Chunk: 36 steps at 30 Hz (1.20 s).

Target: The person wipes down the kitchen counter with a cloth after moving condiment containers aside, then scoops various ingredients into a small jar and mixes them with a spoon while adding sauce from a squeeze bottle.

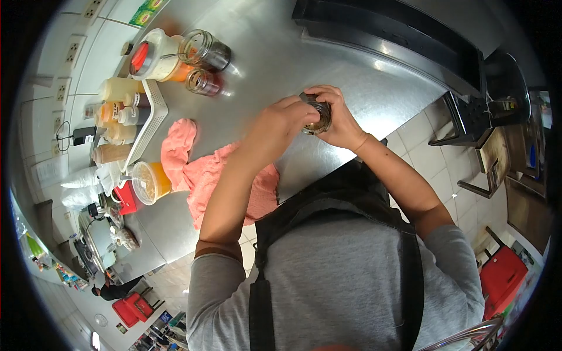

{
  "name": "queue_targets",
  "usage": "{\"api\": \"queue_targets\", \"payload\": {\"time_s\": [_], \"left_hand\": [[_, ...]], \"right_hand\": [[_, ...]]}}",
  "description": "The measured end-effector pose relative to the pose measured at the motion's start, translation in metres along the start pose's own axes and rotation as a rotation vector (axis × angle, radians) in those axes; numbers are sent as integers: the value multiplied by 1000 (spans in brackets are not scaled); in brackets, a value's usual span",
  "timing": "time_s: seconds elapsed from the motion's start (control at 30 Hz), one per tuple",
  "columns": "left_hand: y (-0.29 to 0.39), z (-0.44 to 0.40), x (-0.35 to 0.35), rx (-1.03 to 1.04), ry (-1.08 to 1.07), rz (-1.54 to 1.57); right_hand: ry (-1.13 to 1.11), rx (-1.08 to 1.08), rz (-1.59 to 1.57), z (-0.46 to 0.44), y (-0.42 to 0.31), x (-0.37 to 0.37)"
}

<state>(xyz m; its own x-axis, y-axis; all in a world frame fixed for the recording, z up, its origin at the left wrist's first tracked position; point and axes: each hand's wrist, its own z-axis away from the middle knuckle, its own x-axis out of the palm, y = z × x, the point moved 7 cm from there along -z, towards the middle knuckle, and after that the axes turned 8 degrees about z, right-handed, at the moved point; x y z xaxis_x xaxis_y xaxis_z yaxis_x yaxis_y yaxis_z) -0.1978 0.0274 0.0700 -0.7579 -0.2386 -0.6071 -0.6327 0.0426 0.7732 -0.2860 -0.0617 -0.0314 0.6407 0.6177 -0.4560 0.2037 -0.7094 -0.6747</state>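
Note:
Both of my hands are together over the steel counter (257, 64), around a small glass jar (317, 124) with brownish contents. My right hand (339, 120) wraps the jar from its right side, fingers curled over the top. From the left, my left hand (281, 126) closes its fingers at the jar's upper side and rim. The jar is tilted, and my fingers hide part of it. Below my left forearm lies a crumpled pink towel (206, 184).
Glass jars (202, 50) and a red-lidded container (157, 55) stand back left. A white basket (146, 120) sits beside several sauce bottles (132, 108). A tub of orange liquid (152, 182) is left of the towel. A black metal unit (392, 38) edges the counter. Another person (117, 288) is far left.

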Motion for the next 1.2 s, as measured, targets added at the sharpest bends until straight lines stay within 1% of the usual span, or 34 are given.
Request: {"api": "queue_targets", "payload": {"time_s": [0.03,0.07,0.13,0.17,0.23,0.27,0.33,0.47,0.53,0.67,0.73,0.77,0.83,0.87,0.93,0.97,1.03,1.17,1.2], "left_hand": [[-4,-1,0,-41,24,18],[-3,1,-3,-40,29,17],[9,4,-26,-72,167,80],[14,5,-30,-76,169,80],[18,10,-42,-131,284,103],[17,10,-41,-128,287,101],[22,14,-34,-20,279,-100],[26,16,-24,-19,326,-79],[22,18,-30,-115,438,-6],[21,14,-36,-70,443,-64],[15,7,-28,-121,293,-77],[12,6,-29,-122,290,-77],[-11,6,-30,-280,318,180],[-14,3,-34,-280,315,180],[-26,-1,-37,-372,285,240],[-27,-2,-37,-377,282,240],[-28,-6,-33,-396,170,231],[-29,-4,-23,-431,127,205],[-35,0,-22,-456,162,277]], "right_hand": [[4,5,-9,0,1,1],[2,1,-9,0,2,2],[58,29,-52,1,5,-1],[55,30,-54,2,5,-2],[24,19,34,0,1,-5],[24,15,34,-2,1,-5],[25,40,68,0,1,-6],[41,40,128,1,1,-9],[49,85,120,1,2,-10],[64,69,135,0,-1,-12],[59,49,124,0,-1,-12],[60,51,124,0,0,-11],[63,39,84,1,1,-9],[64,41,83,0,2,-8],[70,43,68,1,2,-9],[70,48,65,2,2,-9],[37,5,67,-1,-1,-8],[13,-24,78,0,-5,-7],[-2,-34,80,0,-6,-6]]}}
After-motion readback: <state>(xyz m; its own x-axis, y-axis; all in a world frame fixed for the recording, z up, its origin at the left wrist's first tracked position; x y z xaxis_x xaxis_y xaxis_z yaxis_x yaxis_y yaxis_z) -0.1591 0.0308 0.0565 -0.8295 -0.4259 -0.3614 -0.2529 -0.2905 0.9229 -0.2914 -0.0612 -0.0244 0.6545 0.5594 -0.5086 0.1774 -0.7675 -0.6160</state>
